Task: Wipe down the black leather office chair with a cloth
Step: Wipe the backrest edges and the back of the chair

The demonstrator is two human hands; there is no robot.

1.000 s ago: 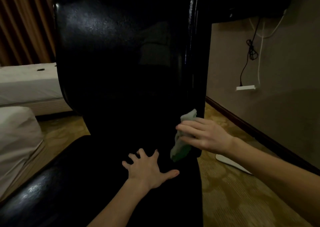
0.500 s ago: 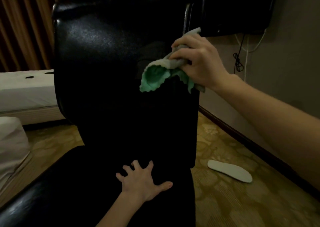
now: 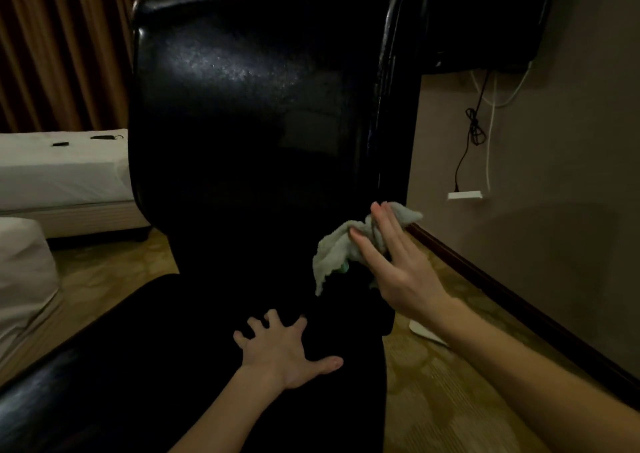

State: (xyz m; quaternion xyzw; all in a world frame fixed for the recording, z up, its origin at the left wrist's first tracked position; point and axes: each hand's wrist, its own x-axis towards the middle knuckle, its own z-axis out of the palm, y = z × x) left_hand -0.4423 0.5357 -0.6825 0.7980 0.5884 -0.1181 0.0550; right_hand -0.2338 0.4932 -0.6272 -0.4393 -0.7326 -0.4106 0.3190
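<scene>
The black leather office chair (image 3: pixel 242 113) fills the middle of the view, its tall glossy backrest upright and its seat stretching toward me. My left hand (image 3: pixel 280 352) lies flat on the seat with fingers spread and nothing in it. My right hand (image 3: pixel 398 265) presses a pale green cloth (image 3: pixel 337 245) against the lower right edge of the backrest. Its fingers are stretched out over the bunched cloth, and a loose corner hangs down to the left.
A white bed (image 3: pixel 59 172) stands behind the chair at left, with another white bed corner (image 3: pixel 20 272) nearer. A white shoe insole (image 3: pixel 427 335) lies on the patterned carpet right of the seat. Cables (image 3: pixel 474 130) hang down the right wall under a dark wall-mounted screen (image 3: pixel 485 20).
My right hand has swept the cloth down the backrest's right side from the upper edge to the lower part. My left hand has stayed on the seat.
</scene>
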